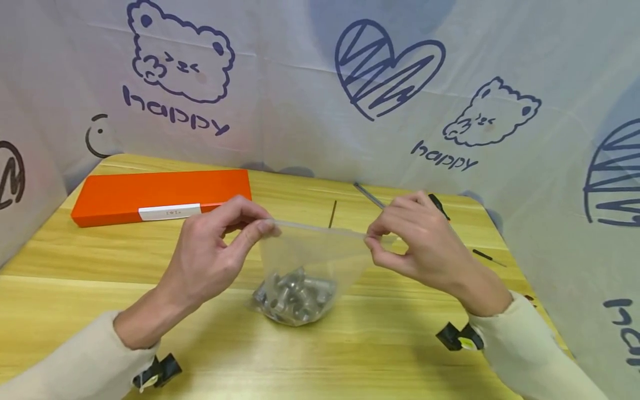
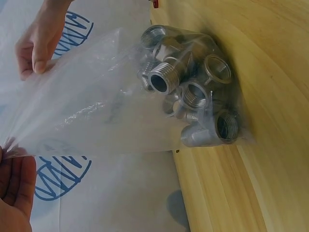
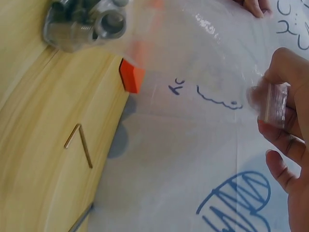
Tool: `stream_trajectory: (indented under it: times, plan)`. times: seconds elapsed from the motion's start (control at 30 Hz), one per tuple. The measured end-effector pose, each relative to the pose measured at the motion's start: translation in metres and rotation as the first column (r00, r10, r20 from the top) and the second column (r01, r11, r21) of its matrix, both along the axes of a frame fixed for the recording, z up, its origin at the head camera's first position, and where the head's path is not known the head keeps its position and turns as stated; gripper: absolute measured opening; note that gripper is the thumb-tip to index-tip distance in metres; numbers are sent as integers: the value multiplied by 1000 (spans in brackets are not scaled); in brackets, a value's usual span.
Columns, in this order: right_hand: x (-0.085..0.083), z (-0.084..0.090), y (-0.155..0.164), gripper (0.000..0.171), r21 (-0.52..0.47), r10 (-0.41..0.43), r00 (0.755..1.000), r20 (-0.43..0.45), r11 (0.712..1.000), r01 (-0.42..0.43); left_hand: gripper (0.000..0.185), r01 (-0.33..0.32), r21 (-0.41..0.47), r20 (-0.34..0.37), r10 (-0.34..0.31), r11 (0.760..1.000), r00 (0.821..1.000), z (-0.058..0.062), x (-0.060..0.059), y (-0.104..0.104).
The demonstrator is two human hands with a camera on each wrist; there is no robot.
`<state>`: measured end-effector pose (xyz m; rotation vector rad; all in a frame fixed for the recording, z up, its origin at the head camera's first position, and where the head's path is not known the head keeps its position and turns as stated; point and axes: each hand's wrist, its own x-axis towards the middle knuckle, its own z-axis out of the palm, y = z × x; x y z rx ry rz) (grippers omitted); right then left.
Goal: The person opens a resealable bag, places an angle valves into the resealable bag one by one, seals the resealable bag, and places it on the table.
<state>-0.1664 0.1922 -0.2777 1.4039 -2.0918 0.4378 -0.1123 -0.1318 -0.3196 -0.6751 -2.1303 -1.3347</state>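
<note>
From where I sit the weak point is the clear plastic zip bag (image 1: 312,261), whose bottom sags near the middle of the pale wooden desk (image 1: 350,355) under a clump of grey threaded metal pipe fittings (image 1: 295,294): I judge that if either pinch slips, the top edge will drop and the bag flop over, and if the mouth is unsealed (I cannot tell) fittings could roll out toward the near edge; a hard pull apart might also tear the thin film. My left hand (image 1: 210,255) pinches the bag's left top corner between thumb and forefinger, the other fingers loosely curled; my right hand (image 1: 425,239) pinches the right top corner the same way, so the two are held apart with the strip taut between them. Farther off, a flat orange box (image 1: 160,194) lies toward the far left corner, a thin bent hex key (image 1: 332,214) behind the bag.
</note>
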Motion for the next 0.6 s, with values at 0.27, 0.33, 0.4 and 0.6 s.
stream_trajectory:
  times: [0.27, 0.33, 0.4, 0.6]
  plan:
    - [-2, -9, 22, 3, -47, 6, 999, 50, 999, -4, 9, -11, 11, 35, 11, 1000, 999, 0, 0, 0]
    - [-2, -11, 27, 4, -60, 10, 997, 72, 998, -6, 8, -12, 21, 52, 11, 1000, 999, 1, 0, 1]
    - [-1, -14, 31, 8, -73, 8, 994, 113, 997, 0, 7, -14, 30, 68, 12, 999, 998, 1, 0, 1]
    - [8, -19, 37, 5, -132, -2, 965, 260, 991, 37, 7, -7, 52, 104, 2, 999, 995, 3, 5, -1]
